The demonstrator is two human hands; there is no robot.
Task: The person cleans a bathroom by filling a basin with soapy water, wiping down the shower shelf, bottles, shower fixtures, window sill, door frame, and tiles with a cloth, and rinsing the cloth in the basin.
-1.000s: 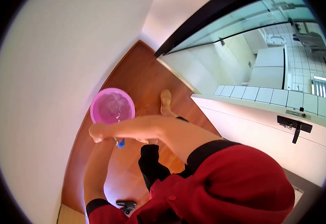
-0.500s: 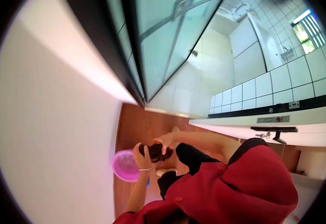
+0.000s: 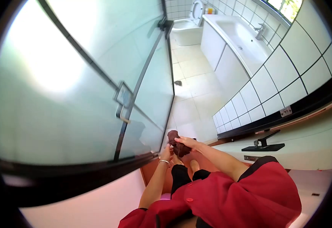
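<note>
A dark brown cloth (image 3: 181, 150), bunched up and hanging, is in front of me just above the floor at the bathroom doorway. My right hand (image 3: 188, 142) is closed round it from the right, thumb across its upper part. At its left side, my left hand (image 3: 166, 153), with a pale bracelet at the wrist, has its fingers bent against the cloth. The cloth covers some of the fingertips. Below the hands show my bare feet (image 3: 194, 165) on the red-brown floor. A sliver of the pink basin (image 3: 166, 196) peeks out beside my left arm.
A glass shower partition (image 3: 143, 95) with a metal handle stands at left. The white door (image 3: 306, 148) with a black lever is at right. Ahead are a sink (image 3: 245, 40), a toilet (image 3: 186, 28) and a dark floor item (image 3: 178, 83) on the tiles.
My view has swung from the wall and pink basin towards the bathroom. Both hands and the brown cloth have moved away from the basin; the cloth, compact before, now hangs looser.
</note>
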